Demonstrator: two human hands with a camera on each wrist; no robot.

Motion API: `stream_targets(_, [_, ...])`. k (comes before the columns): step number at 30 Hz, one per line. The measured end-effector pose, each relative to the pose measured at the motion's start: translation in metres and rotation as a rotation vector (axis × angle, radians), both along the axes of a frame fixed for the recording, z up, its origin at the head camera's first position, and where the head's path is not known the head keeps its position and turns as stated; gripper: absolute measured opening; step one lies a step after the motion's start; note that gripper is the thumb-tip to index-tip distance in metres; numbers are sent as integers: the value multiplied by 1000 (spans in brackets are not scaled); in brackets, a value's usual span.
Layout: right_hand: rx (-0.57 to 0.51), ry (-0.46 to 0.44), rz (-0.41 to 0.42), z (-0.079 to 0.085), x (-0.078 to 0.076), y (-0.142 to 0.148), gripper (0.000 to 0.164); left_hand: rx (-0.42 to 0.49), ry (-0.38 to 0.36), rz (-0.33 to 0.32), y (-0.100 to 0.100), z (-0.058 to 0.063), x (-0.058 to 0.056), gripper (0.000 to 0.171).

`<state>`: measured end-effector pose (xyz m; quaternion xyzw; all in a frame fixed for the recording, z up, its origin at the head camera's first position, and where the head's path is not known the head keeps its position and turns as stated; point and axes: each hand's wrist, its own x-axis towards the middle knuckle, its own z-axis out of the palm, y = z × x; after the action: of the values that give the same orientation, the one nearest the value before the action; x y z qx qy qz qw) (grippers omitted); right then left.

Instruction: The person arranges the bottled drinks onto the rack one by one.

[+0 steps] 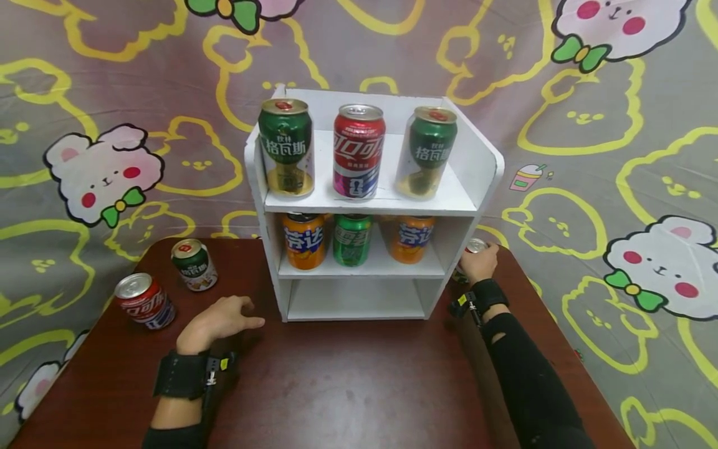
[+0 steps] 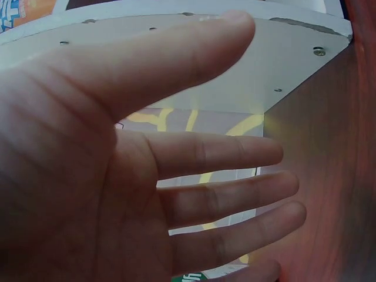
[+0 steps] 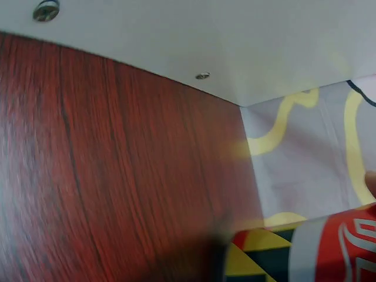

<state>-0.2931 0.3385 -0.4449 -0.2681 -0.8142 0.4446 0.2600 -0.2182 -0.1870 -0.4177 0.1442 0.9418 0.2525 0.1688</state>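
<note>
On the right of the white shelf [image 1: 348, 204], my right hand [image 1: 480, 264] grips a drink can [image 1: 477, 245], mostly hidden by the fingers in the head view. The right wrist view shows that can's red side [image 3: 341, 249] with a yellow and black pattern, and a fingertip at the frame's edge. My left hand [image 1: 221, 321] hovers over the table left of the shelf, its fingers spread and holding nothing. Closest to it stand a green and white can [image 1: 194, 267] and a red cola can [image 1: 146, 302], both upright. The left palm [image 2: 135, 205] faces the shelf's side.
The top tier holds a green-gold can [image 1: 287, 149], a red cola can [image 1: 359, 153] and another green-gold can [image 1: 426, 153]. Below stand an orange can [image 1: 304, 243], a green can [image 1: 352, 242] and a second orange can [image 1: 412, 241]. A patterned cloth [image 1: 578, 187] hangs behind the brown table [image 1: 348, 386].
</note>
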Motion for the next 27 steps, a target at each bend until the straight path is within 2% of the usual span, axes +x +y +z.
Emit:
stream_targets(7, [-13, 63, -98, -9, -6, -1, 80, -2, 4, -7, 0, 0, 1, 63])
stream_targets(17, [-18, 99, -84, -21, -6, 0, 82, -10, -4, -5, 0, 0, 0, 65])
stream_targets(23, [-50, 107, -119, -26, -3, -3, 77, -16, -3, -8, 1, -1, 0, 68])
stream_targets(27, [-81, 109, -125, -29, -2, -3, 81, -15, 9, -11, 1, -3, -1, 71])
